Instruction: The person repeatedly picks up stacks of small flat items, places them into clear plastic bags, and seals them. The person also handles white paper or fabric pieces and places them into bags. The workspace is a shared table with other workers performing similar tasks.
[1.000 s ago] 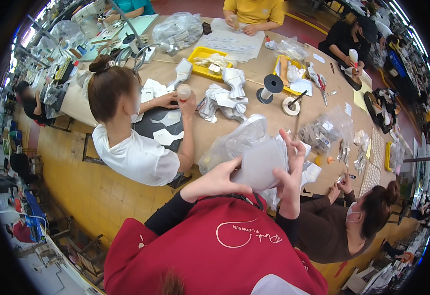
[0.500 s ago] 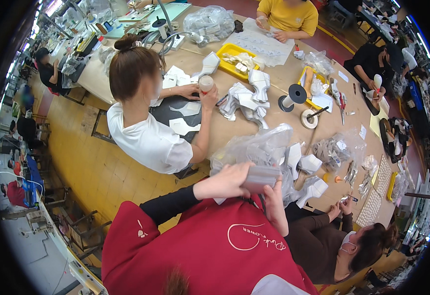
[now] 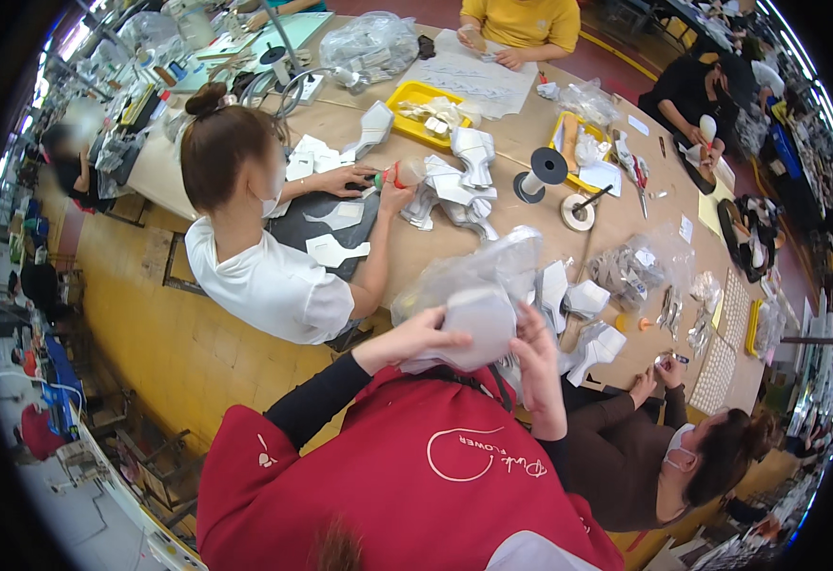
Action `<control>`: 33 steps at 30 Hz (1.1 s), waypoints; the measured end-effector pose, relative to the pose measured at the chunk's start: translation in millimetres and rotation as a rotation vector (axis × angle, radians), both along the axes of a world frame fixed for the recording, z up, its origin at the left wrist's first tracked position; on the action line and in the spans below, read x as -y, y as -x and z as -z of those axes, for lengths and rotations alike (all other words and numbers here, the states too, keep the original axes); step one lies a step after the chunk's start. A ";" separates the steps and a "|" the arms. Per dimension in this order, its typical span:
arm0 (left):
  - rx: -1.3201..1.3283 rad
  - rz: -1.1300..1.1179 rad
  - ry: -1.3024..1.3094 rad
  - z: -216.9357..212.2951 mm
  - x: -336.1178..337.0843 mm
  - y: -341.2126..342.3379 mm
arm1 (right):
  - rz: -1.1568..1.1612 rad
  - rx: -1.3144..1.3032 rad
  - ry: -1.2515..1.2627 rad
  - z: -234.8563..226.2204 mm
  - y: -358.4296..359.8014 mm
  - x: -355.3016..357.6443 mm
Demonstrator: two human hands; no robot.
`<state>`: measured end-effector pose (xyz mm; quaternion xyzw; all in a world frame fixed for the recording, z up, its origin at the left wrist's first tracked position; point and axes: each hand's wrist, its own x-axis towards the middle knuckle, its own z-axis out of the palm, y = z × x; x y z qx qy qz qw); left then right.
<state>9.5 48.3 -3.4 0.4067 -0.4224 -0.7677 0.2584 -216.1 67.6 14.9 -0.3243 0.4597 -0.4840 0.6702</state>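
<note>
Gripping the grey piece [image 3: 469, 324] from both sides, hands [image 3: 478, 347] have drawn it closer than before.

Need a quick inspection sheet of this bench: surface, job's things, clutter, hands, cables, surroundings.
Surface: tan worktable, crowded.
Job's things: clear plastic bag with a grey-white cut piece held in front of the chest.
Clutter: yellow trays, black spool, tape roll, stacks of white cut pieces.
Hands: left hand and right hand both grip the piece.
Cables: nothing seen.
Surroundings: co-worker in white opposite, others seated around; yellow floor.
</note>
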 end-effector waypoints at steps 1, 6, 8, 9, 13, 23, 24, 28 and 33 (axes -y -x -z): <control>-0.108 -0.038 -0.113 -6.4 1.0 -6.2 | 0.025 0.088 0.127 -5.4 5.4 5.7; -0.560 -0.153 -0.402 -11.2 1.8 -27.8 | 0.270 0.314 0.283 -37.1 18.9 23.5; -0.656 -0.195 -0.420 0.7 -1.5 -26.1 | 0.151 0.435 0.256 -47.0 13.9 23.2; -0.673 -0.183 -0.407 8.0 0.0 -23.8 | 0.100 0.346 0.317 -50.7 10.9 22.7; -0.759 -0.159 -0.361 19.2 10.2 -12.1 | -0.009 0.126 0.424 -56.1 -2.1 15.6; -0.872 -0.141 -0.379 -9.2 17.2 -5.9 | -0.015 0.166 0.441 -59.5 -5.1 8.7; -0.831 -0.153 -0.354 -5.7 17.5 -8.1 | -0.034 0.188 0.454 -60.7 -4.0 10.7; -0.706 -0.139 -0.333 1.0 16.7 -15.6 | -0.171 0.210 0.604 -66.0 -5.5 17.5; -0.865 -0.067 -0.467 -13.9 14.8 -10.1 | -0.182 -0.398 0.841 -71.7 -21.8 21.5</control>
